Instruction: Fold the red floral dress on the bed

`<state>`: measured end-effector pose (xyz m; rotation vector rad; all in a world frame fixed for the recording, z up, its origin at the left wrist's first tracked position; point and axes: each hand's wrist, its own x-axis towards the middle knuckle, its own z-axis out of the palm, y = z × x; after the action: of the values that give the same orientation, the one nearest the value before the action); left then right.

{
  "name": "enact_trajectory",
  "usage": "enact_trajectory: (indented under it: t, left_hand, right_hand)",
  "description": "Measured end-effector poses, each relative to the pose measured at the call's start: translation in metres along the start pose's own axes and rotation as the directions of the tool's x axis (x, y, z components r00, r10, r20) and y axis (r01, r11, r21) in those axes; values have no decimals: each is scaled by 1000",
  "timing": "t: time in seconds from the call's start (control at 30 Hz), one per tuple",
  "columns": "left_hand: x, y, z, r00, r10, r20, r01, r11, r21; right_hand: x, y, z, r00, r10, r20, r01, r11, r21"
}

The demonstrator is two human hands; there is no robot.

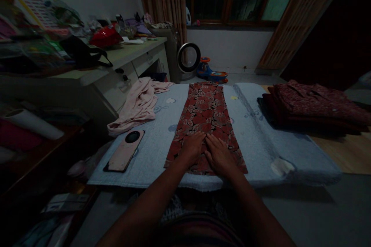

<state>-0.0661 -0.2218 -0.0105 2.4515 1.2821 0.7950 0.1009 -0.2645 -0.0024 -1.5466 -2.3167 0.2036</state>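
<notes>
A red floral garment [205, 112] lies folded into a long strip down the middle of a pale blue padded mat [255, 135]. My left hand [193, 145] and my right hand [218, 153] rest flat side by side on the near end of the garment, palms down, fingers together and pointing away from me. Neither hand grips anything.
A pink phone [124, 151] lies on the mat's left side, with a pink garment [139, 104] beyond it. A stack of dark red folded clothes [313, 106] sits at the right. A cluttered desk [121, 56] stands at the left; a round fan [189, 57] and a toy [211, 71] are on the floor behind.
</notes>
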Motion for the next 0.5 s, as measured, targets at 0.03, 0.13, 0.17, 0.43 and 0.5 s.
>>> enact_trajectory:
  t: [0.03, 0.13, 0.17, 0.43, 0.5]
  left_hand:
    - [-2, -2, -1, 999, 6, 33, -7, 999, 32]
    - [-10, -5, -11, 993, -14, 116, 0, 992, 124]
    - [-13, -7, -15, 991, -35, 130, 14, 988, 155]
    - [-37, -25, -39, 985, -102, 141, 57, 954, 296]
    - [-42, -27, -42, 983, -119, 140, 68, 944, 322]
  right_hand:
    - [0, 0, 0, 1000, -3, 0, 3, 1000, -2]
    - [0, 0, 0, 1000, -2, 9, 2, 1000, -10]
    - [0, 0, 0, 1000, -1, 12, 1, 1000, -13]
    - [0, -1, -3, 1000, 9, 19, -9, 1000, -7]
    - [0, 0, -2, 1000, 7, 8, -7, 1000, -5]
